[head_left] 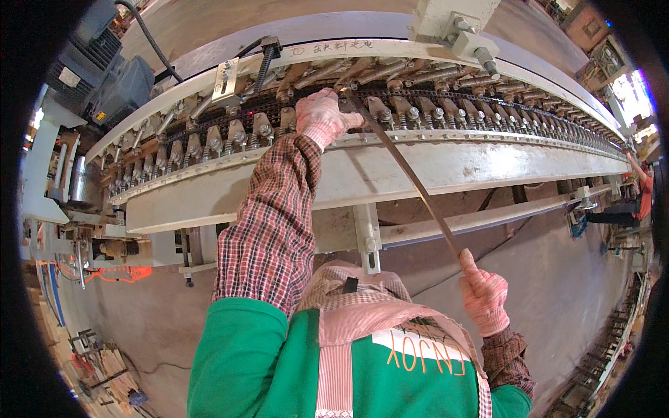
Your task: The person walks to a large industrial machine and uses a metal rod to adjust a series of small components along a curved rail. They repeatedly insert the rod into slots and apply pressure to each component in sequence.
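A long, thin brown strip (pixel 408 171) slants between my two hands, from the machine down to the lower right. My left hand (pixel 322 115), in a pale pinkish work glove, is closed at the strip's upper end, with the thumb against its edge. That end lies at the dark chain (pixel 432 90) running along the machine. My right hand (pixel 483 292), gloved too, grips the lower end in front of my body, its index finger along the strip. Below the chain runs a row of metal brackets with springs and bolts (pixel 261 130).
A pale machine beam (pixel 481 167) spans the front. A metal sensor bracket (pixel 225 82) and a black cable sit above the chain. At left stands a grey motor (pixel 118 90). Another person in orange (pixel 644 195) is at the far right. Wooden pieces (pixel 115 376) lie lower left.
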Available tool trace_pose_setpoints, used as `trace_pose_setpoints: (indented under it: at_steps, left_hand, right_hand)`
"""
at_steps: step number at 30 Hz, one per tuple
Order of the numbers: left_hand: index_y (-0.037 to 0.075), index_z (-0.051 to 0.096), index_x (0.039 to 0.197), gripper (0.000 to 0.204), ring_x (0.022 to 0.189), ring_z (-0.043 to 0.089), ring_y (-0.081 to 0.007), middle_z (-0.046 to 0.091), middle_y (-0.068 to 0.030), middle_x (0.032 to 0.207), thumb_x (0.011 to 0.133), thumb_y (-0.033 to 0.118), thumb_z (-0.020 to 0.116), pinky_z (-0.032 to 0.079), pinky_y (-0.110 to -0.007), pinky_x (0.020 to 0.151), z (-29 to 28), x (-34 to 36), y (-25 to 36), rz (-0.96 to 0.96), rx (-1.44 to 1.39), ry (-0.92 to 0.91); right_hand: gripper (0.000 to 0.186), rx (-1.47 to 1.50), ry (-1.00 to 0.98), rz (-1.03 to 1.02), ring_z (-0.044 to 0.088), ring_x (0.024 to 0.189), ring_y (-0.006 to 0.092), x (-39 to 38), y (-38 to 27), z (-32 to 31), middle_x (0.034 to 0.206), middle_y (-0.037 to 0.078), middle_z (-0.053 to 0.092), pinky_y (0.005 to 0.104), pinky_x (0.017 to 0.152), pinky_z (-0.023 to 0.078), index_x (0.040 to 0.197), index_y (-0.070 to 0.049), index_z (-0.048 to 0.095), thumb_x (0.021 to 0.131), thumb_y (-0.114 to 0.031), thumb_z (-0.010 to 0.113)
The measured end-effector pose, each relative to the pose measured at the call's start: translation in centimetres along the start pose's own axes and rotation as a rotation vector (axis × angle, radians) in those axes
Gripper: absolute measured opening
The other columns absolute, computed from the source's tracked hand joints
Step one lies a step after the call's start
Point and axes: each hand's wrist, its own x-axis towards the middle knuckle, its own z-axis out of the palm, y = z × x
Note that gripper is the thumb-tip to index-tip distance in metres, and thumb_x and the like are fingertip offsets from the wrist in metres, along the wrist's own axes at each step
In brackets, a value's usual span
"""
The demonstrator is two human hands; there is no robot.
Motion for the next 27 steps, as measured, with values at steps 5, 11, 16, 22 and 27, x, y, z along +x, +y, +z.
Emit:
trace_pose_setpoints:
  at_steps: [5, 11, 16, 22, 27]
  left_hand:
    - [0.017, 0.042, 0.155, 0.096, 0.148, 0.035, -0.0127, 0.038, 0.0052, 0.162, 0.082, 0.076, 0.059, 0.026, -0.032, 0.122, 0.7, 0.7, -0.3, -0.003, -0.123, -0.089]
    - [0.019, 0.045, 0.154, 0.089, 0.141, 0.044, -0.0151, 0.04, -0.0014, 0.161, 0.082, 0.069, 0.058, 0.031, -0.038, 0.114, 0.9, 0.3, 0.2, -0.059, 0.038, -0.002]
    - [0.015, 0.042, 0.155, 0.1, 0.146, 0.039, -0.025, 0.043, -0.0079, 0.158, 0.077, 0.076, 0.059, 0.032, -0.038, 0.118, -0.6, 0.3, 0.9, -0.156, -0.005, -0.086]
    - [0.013, 0.044, 0.154, 0.101, 0.137, 0.049, -0.0163, 0.051, 0.0011, 0.152, 0.082, 0.084, 0.049, 0.037, -0.033, 0.113, 0.9, 2.6, 0.2, -0.139, 0.034, -0.098]
    - [0.013, 0.044, 0.153, 0.098, 0.14, 0.046, -0.01, 0.047, 0.0027, 0.156, 0.081, 0.079, 0.06, 0.038, -0.025, 0.114, 2.1, 2.7, -0.6, -0.064, -0.24, -0.025]
  right_hand:
    - [0.059, -0.069, -0.008, -0.031, 0.06, 0.055, 0.0314, 2.0, -1.1, -0.6, 0.067, 0.01, 0.061, 0.0396, 0.053, 0.048, 0.141, -0.016, 0.06, 0.084, -0.004, 0.065]
    - [0.052, 0.957, -0.117, 0.403, 0.062, 0.11, 0.0132, -0.1, -2.6, 1.3, 0.125, 0.01, 0.067, 0.0263, 0.095, 0.047, 0.141, -0.004, 0.059, 0.09, 0.004, 0.063]
    - [0.049, 1.224, -0.09, 0.65, 0.062, 0.107, 0.0079, -5.4, -4.5, 3.6, 0.121, 0.003, 0.071, 0.0209, 0.094, 0.046, 0.14, -0.006, 0.062, 0.092, 0.005, 0.063]
    - [0.047, 1.26, -0.22, 0.865, 0.056, 0.07, 0.0034, -10.5, -2.7, 10.1, 0.083, -0.01, 0.065, 0.0187, 0.066, 0.045, 0.137, -0.019, 0.067, 0.091, -0.008, 0.073]
    - [0.05, 1.036, -0.18, 0.742, 0.06, 0.061, 0.0091, -10.2, -3.6, 9.6, 0.069, 0.002, 0.062, 0.023, 0.063, 0.051, 0.138, -0.023, 0.065, 0.09, -0.011, 0.073]
